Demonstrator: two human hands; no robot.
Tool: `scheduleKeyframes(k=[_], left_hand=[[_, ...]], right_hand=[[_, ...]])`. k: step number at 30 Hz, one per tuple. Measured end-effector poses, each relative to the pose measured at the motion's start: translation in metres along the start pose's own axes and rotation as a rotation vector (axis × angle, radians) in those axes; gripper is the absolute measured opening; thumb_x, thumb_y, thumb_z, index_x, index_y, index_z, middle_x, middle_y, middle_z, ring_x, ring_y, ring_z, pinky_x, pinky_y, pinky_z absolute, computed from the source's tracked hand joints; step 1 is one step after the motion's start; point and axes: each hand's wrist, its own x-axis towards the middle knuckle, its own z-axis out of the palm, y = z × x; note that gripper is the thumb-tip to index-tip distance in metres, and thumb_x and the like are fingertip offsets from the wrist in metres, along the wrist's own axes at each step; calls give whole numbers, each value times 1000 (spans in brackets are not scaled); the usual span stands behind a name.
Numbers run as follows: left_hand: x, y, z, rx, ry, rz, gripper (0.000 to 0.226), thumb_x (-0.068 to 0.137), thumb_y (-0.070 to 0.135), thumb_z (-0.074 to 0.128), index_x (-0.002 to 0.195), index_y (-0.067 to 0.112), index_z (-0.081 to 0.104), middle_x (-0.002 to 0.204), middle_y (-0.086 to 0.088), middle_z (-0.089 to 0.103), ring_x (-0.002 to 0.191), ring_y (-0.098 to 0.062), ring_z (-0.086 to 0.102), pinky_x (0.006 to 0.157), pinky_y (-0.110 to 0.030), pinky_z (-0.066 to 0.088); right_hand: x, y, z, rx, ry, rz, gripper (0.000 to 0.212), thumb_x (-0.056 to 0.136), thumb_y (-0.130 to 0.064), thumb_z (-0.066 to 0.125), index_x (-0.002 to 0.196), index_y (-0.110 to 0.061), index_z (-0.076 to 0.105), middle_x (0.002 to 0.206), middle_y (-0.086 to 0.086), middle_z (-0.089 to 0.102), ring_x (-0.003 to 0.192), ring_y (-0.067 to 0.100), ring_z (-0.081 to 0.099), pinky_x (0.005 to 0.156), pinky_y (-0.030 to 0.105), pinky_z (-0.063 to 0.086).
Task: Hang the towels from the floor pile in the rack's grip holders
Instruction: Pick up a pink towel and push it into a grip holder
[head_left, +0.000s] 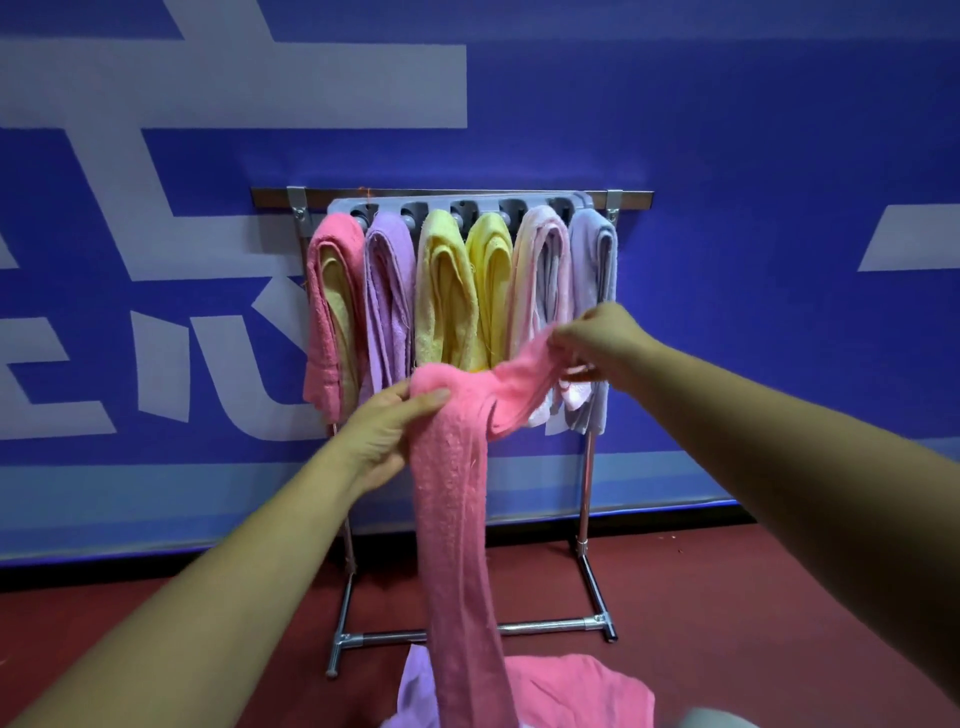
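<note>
This looks like a sports hall or staged indoor set. A blue printed backdrop (727, 130) with huge white lettering (234, 88) covers the wall above dull red flooring (701, 597), where a freestanding metal rack (586, 493) stands.

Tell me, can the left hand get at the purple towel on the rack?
Likely yes: the purple towel hangs just above the left hand with nothing between, but that hand grips the pink towel.

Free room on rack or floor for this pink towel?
Rack crowded: six towels hang edge to edge across the holder strip. Bare red floor left and right of its base. Floor pile fills bottom centre. Left hand and right hand hold the pink towel.
</note>
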Motion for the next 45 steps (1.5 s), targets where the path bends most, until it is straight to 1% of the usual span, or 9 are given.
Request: scheduleKeyframes(k=[7,9,12,14,20,28,37,42,45], left_hand=[[3,50,37,237,-233,-134,31,82,10,68,113,12,70,84,-5,74,67,-14,69,57,-23,55],[5,55,45,264,-268,-148,32,82,9,67,114,11,69,86,-6,73,69,-16,69,58,-24,56],[9,59,52,329,-335,-170,33,81,12,67,113,11,69,93,-8,74,77,-18,69,66,-26,57],[11,60,53,328,-329,-185,33,81,12,67,113,6,67,84,-6,73,70,-17,68,61,-25,56],[25,51,49,311,-281,-150,43,79,15,76,120,5,69,93,-9,71,73,-17,66,67,-28,51],[31,32,40,369,-332,-230,37,71,24,78,99,2,67,79,-7,69,61,-13,66,55,-22,54],[44,60,83,294,-400,-98,41,80,21,68,117,5,66,79,-4,68,66,-15,64,65,-28,52],[60,71,101,349,-445,-77,43,84,23,66,123,5,66,92,-7,71,75,-17,65,72,-30,52],[75,74,103,370,-473,-95,49,81,25,73,126,5,66,96,-6,69,79,-17,63,77,-30,50]], right_hand=[[-14,35,19,-488,-348,6,15,85,-7,70,70,-4,69,62,5,68,55,15,62,63,32,58],[-16,26,21,-217,-320,-125,14,89,-12,64,82,-2,71,70,2,68,65,14,62,61,27,54],[-19,5,18,431,-677,-118,37,100,-30,53,116,1,65,94,9,72,89,21,67,83,31,54],[-21,-2,14,416,-799,-151,41,101,-33,49,122,1,62,102,15,68,92,27,65,88,34,51],[-16,-1,-2,135,-630,-197,27,93,-19,67,98,6,61,79,13,59,68,24,54,65,30,44],[-9,-3,-47,364,-326,-154,16,98,-10,55,87,-4,65,69,6,59,60,19,57,58,27,49],[-10,30,-55,437,-717,-75,25,87,-30,62,103,-11,64,82,0,65,75,16,61,75,31,47],[-5,16,-53,414,-703,-178,51,80,-40,77,115,-5,66,99,15,61,84,26,57,80,39,46],[1,0,-69,422,-662,-234,35,83,-27,73,108,-1,71,96,15,66,80,24,62,79,36,49]])
